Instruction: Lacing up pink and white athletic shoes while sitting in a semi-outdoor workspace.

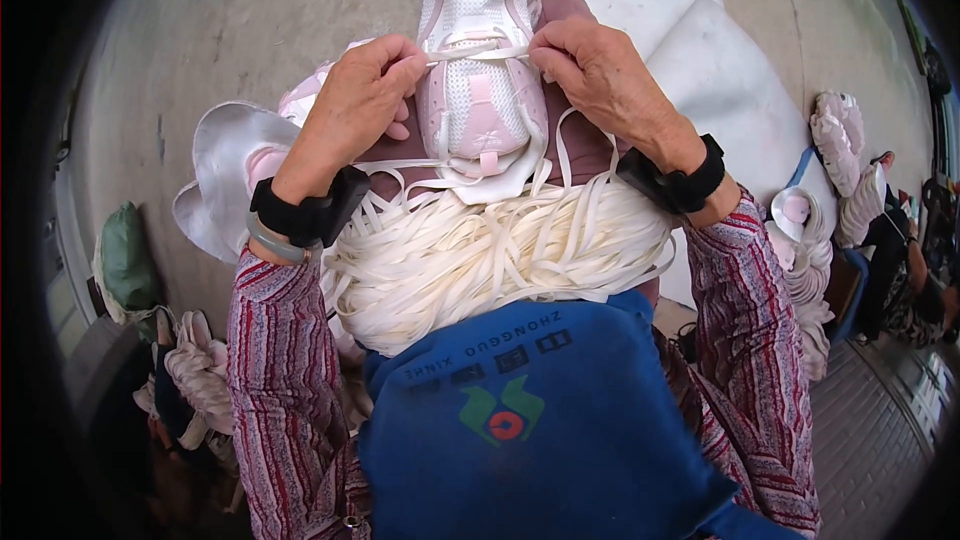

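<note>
Flat white lace (478,55), pinched taut by left hand (352,105) and right hand (600,75) across the pink-and-white mesh shoe (478,90), could twist or slip its eyelet if either pinch loosens.

Printed matter in view: one item clearly. A blue cloth apron (540,440) covers the person's lap at bottom centre and carries a printed emblem (503,412), green angular shapes over a red round mark, with a row of dark characters (500,355) above it; the print reads upside down from this view. A green bag (125,260) sits on the floor at the left edge, rounded, plain, with no label visible. White sacks or sheets (720,80) lie on the floor at upper right, unmarked as far as can be seen. No screens or signs can be made out.
</note>
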